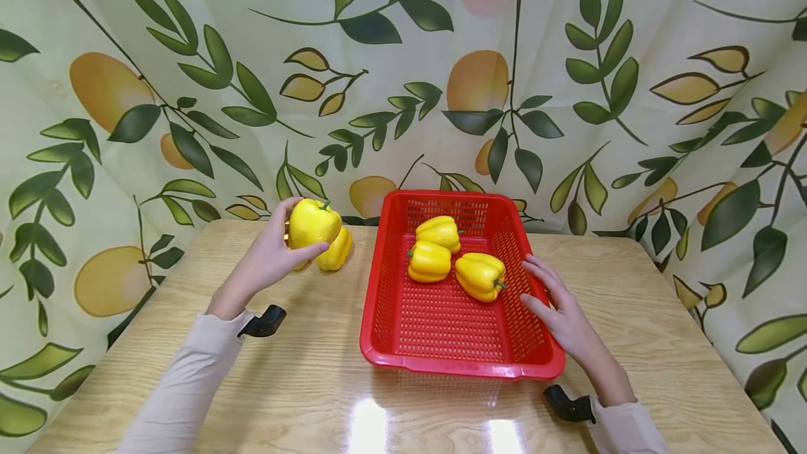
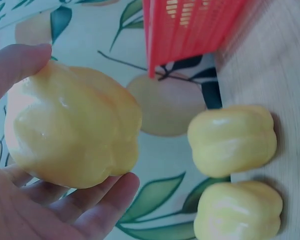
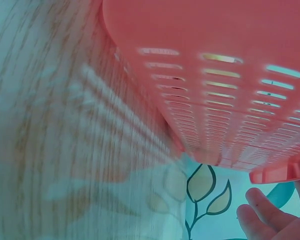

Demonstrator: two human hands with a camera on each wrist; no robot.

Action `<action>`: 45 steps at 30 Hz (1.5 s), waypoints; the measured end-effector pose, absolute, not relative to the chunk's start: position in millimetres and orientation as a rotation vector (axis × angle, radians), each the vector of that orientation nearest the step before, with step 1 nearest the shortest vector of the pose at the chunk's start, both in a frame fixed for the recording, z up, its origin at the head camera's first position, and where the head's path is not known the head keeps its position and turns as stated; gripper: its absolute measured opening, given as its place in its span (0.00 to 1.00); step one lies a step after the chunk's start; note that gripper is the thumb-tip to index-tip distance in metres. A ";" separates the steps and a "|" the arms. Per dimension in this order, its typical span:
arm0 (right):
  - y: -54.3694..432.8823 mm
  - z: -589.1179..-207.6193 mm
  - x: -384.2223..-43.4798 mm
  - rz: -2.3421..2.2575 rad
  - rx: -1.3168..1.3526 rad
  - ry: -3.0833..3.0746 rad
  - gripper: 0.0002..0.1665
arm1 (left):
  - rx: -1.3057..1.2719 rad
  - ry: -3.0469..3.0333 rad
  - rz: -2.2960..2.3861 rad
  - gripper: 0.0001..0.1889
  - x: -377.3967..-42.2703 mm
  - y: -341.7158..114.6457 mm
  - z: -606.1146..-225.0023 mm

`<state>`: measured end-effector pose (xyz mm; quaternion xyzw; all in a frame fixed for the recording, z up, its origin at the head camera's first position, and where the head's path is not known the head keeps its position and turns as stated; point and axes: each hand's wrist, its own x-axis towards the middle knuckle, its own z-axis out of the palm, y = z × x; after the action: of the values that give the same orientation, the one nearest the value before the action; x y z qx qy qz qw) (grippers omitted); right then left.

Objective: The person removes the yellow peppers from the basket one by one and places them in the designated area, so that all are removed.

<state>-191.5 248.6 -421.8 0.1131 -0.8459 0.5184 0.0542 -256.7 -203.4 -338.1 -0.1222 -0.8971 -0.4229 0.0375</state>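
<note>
Left hand (image 1: 267, 261), centre-left: a yellow pepper (image 1: 312, 223) is being grasped.
Right hand (image 1: 564, 315), centre-right: is being held released at red basket (image 1: 454, 368).

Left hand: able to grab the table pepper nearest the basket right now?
Probably not: the left hand holds another yellow pepper, and likely must release it first. Otherwise nothing shows blocking the table pepper in the left wrist view.
</note>
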 end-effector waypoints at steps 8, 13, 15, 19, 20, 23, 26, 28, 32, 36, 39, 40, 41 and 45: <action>248.0 -421.8 -191.6 1.573 0.329 -2.584 0.33 | -0.288 -2.746 -1.267 0.47 -260.2 -222.7 -339.0; 247.8 -420.7 -191.7 1.580 0.318 -2.588 0.33 | -0.244 -2.707 -1.267 0.48 -263.8 -235.9 -341.2; 248.0 -420.0 -191.9 1.573 0.319 -2.587 0.32 | -0.225 -2.690 -1.266 0.48 -265.6 -240.8 -342.9; 249.7 -419.4 -191.6 1.560 0.318 -2.589 0.32 | -0.182 -2.673 -1.260 0.48 -270.8 -249.5 -346.9; 249.9 -419.3 -191.8 1.561 0.316 -2.593 0.32 | -0.163 -2.670 -1.258 0.48 -271.9 -252.2 -348.1; 249.6 -418.9 -193.0 1.570 0.316 -2.608 0.33 | -0.102 -2.665 -1.239 0.48 -275.4 -261.2 -352.5; 249.0 -419.0 -193.6 1.582 0.315 -2.611 0.33 | -0.052 -2.653 -1.217 0.48 -280.0 -269.3 -357.0; 249.0 -419.4 -193.1 1.591 0.312 -2.605 0.33 | -0.027 -2.634 -1.217 0.47 -284.1 -273.2 -359.9; 250.1 -419.9 -192.2 1.602 0.307 -2.594 0.33 | 0.017 -2.587 -1.250 0.47 -290.5 -278.7 -366.1; 251.5 -420.1 -192.5 1.597 0.317 -2.586 0.33 | 0.059 -2.586 -1.263 0.48 -293.1 -284.6 -373.8; 251.6 -420.6 -192.7 1.586 0.326 -2.584 0.32 | 0.075 -2.607 -1.258 0.48 -294.3 -288.9 -379.1; 251.4 -420.7 -192.7 1.586 0.326 -2.584 0.32 | 0.079 -2.611 -1.257 0.48 -294.5 -290.1 -380.6; 251.3 -420.9 -192.8 1.585 0.327 -2.585 0.32 | 0.083 -2.617 -1.258 0.48 -294.7 -291.3 -382.1; 250.8 -420.8 -192.8 1.591 0.331 -2.588 0.32 | 0.104 -2.639 -1.249 0.48 -296.4 -295.6 -387.8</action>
<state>-192.8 250.8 -420.8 0.1082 -0.8460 0.5203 0.0429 -296.4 -295.6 -387.8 0.0354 -0.8978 -0.4250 0.1099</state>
